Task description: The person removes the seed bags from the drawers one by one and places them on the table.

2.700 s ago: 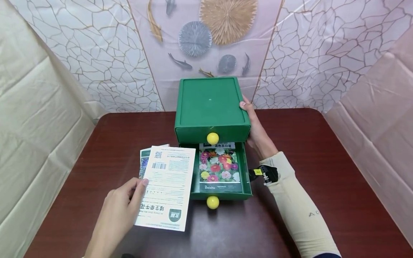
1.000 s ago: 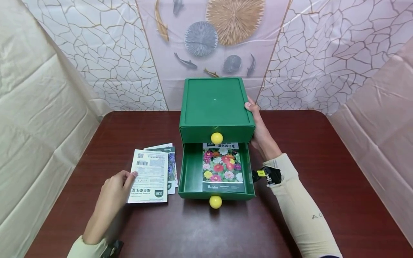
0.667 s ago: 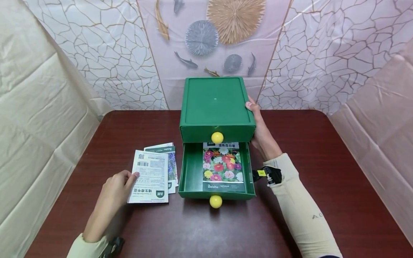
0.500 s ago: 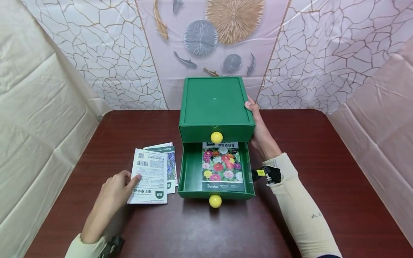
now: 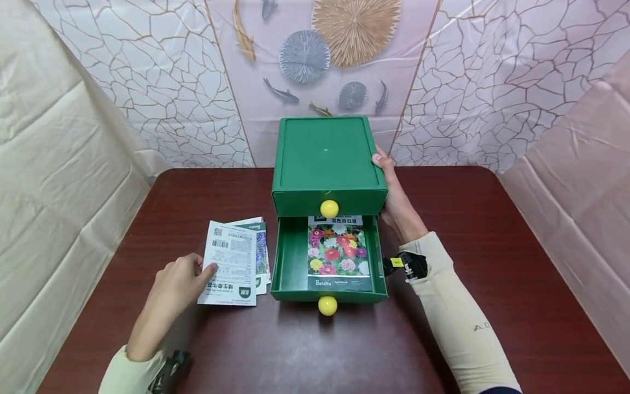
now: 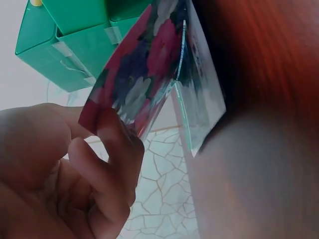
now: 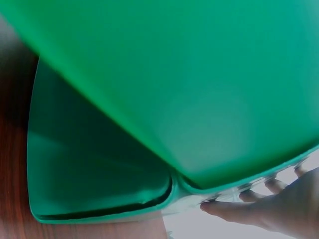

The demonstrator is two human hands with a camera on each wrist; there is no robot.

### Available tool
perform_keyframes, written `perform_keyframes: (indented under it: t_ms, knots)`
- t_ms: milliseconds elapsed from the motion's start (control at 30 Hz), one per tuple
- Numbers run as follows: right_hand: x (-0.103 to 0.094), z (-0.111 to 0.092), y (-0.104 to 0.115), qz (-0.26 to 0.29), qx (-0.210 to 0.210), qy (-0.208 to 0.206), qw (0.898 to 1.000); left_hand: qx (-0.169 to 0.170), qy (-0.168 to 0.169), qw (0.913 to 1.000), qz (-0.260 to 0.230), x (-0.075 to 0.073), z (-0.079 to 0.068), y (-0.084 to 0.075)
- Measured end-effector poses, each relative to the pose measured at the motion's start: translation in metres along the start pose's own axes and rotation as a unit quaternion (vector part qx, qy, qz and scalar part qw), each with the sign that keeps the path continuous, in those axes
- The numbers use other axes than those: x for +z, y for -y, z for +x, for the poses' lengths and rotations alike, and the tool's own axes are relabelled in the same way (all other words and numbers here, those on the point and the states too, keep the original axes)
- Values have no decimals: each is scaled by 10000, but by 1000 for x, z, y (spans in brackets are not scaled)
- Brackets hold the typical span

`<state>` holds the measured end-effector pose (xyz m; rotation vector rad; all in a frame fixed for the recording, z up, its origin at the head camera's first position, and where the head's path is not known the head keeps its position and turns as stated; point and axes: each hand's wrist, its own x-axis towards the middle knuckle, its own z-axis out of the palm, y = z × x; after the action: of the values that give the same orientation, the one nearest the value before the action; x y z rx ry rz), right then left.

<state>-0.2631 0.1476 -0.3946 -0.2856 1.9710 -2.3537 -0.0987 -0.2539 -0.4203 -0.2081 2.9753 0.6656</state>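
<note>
My left hand (image 5: 173, 287) pinches a flat seed packet (image 5: 229, 262) by its left edge. Its white printed back faces up in the head view; pink and purple flowers (image 6: 132, 69) show on its underside in the left wrist view. Beneath and right of it lie other seed packets (image 5: 261, 254), mostly covered. My right hand (image 5: 397, 202) grips the back right corner of a green drawer cabinet (image 5: 325, 156), thumb on the top edge; the right wrist view shows its fingers (image 7: 234, 209) at the cabinet's edge. The lower drawer (image 5: 293, 296) is pulled out, with a zinnia seed packet (image 5: 338, 254) inside.
The upper drawer is closed and has a yellow knob (image 5: 329, 209); another yellow knob (image 5: 327, 306) is on the lower one. Everything stands on a dark red wooden table (image 5: 443, 208). Patterned cloth (image 5: 467, 82) hangs behind, and pale cloth (image 5: 64, 191) walls both sides.
My left hand has carried the packet left, from beside the open drawer to over the other packets. In the last half second the packet shifted slightly away from me. My right hand stays put.
</note>
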Motion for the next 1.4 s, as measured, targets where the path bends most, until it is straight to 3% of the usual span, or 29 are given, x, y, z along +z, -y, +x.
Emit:
perform_keyframes:
  t_ms: [500,800,1000,1400]
  knots:
    - [1,0,-1,-120,-15,36,9999,-186,74,9992,346,5,12,-11]
    - [-1,1,-2,-190,-23,69,9998,-860,651,9902,887,9,19,-16]
    - [1,1,-2,-202,-66,95,9997,-1007,801,9863,1028,13,21,-15]
    - [0,0,-2,-133,-78,56,9999,-923,414,9910,874,20,21,-16]
